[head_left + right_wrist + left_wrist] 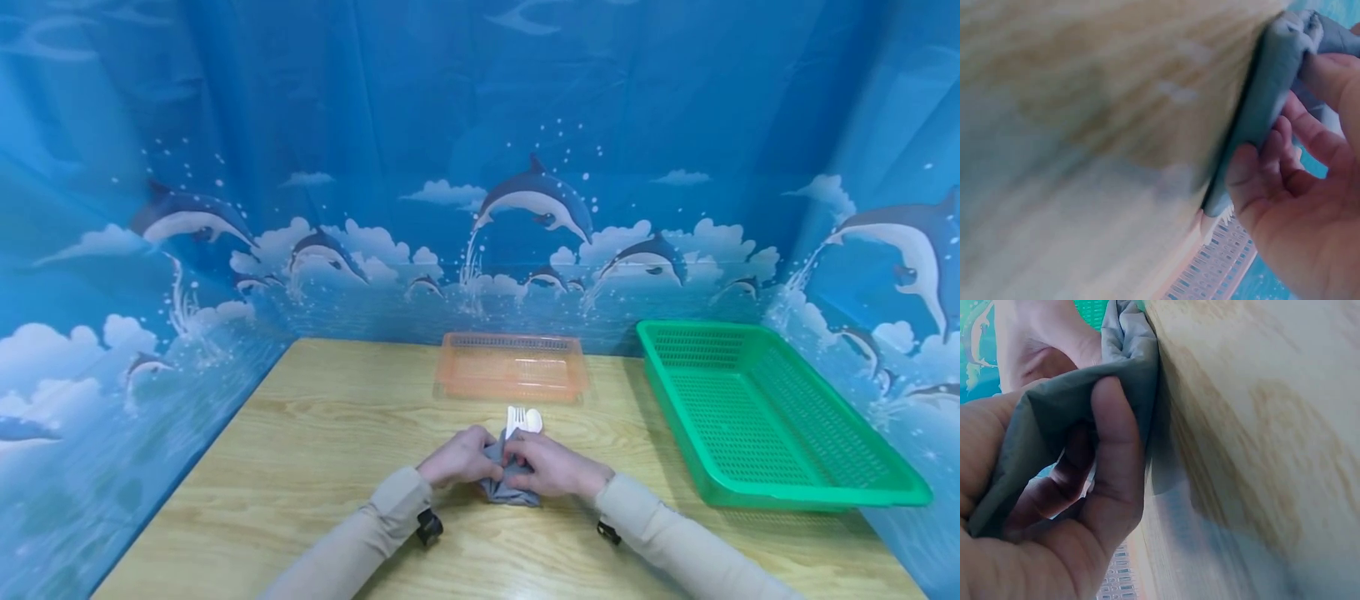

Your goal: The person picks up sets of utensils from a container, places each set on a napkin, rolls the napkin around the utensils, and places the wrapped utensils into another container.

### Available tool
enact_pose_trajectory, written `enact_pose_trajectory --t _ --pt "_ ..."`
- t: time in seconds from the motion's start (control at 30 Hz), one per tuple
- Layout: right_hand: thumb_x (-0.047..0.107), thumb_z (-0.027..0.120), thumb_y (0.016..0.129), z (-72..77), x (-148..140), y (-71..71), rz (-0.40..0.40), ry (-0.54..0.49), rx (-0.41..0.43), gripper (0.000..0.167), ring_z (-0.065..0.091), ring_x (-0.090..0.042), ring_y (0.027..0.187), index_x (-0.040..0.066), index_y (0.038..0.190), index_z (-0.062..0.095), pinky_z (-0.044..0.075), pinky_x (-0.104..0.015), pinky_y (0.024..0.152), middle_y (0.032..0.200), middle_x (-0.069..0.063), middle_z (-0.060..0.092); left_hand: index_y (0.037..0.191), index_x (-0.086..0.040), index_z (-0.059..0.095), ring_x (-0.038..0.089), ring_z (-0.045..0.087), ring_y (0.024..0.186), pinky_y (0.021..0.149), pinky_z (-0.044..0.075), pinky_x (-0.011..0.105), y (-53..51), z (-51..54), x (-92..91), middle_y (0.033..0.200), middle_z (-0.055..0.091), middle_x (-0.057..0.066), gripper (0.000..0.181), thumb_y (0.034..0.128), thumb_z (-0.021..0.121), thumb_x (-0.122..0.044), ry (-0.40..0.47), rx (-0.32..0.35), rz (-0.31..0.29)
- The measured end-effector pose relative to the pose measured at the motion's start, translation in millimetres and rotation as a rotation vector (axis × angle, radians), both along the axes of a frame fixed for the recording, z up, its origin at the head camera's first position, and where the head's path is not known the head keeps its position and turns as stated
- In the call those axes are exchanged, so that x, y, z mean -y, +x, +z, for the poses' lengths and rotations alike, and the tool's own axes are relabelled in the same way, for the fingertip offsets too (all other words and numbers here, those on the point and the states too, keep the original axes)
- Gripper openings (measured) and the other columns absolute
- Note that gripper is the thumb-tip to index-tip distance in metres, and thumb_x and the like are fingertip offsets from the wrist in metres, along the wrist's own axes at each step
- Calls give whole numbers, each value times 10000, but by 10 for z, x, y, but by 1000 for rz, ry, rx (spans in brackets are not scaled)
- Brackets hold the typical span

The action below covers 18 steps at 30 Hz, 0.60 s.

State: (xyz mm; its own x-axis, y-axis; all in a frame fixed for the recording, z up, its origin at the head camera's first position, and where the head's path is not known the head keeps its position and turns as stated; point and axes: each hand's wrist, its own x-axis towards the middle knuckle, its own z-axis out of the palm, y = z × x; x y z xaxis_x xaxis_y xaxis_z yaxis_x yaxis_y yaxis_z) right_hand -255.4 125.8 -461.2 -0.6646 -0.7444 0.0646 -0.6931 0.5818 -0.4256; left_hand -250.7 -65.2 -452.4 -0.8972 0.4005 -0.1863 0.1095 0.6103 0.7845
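A grey cloth (pixel 513 495) lies on the wooden table in front of me, bunched between both hands. Out of its far end stick the heads of a white fork (pixel 517 418) and a white spoon (pixel 533 420); the cloth and fingers hide their handles. My left hand (pixel 461 458) grips a lifted flap of the cloth (pixel 1069 384), its fingers curled inside the fold in the left wrist view. From the other side my right hand (pixel 557 467) holds the rolled part of the cloth (pixel 1266 100) with thumb and fingers.
Behind the hands stands an orange translucent basket (pixel 510 387) near the table's back edge. A large green basket (pixel 693 450) sits at the right. Around the wooden table (pixel 322 417) hangs a blue curtain (pixel 420 108) printed with dolphins.
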Motion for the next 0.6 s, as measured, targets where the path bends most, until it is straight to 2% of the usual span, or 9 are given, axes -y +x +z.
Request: enact_pose_trajectory --t 0.23,0.43,0.6 --pt "325 746 871 60 -13 -17 -13 50 120 357 535 -118 925 132 1143 617 465 -217 793 1046 18 554 766 -81 657 101 513 563 494 417 218 -11 -18 -7 653 591 -17 118 718 739 -11 4 15 -5" --pt "343 788 828 48 -11 -15 -39 47 110 373 487 -83 808 125 1049 579 427 -184 683 932 22 536 756 -92 666 91 494 561 495 406 212 -12 -28 -29 646 585 -34 134 702 732 12 32 -9 -52" --pt "351 801 812 51 -11 -12 -58 44 119 369 466 -78 765 144 988 551 403 -177 618 890 30 520 682 -92 626 81 464 534 471 386 199 -19 -18 -67 598 543 -53 154 677 734 18 27 -38 -61"
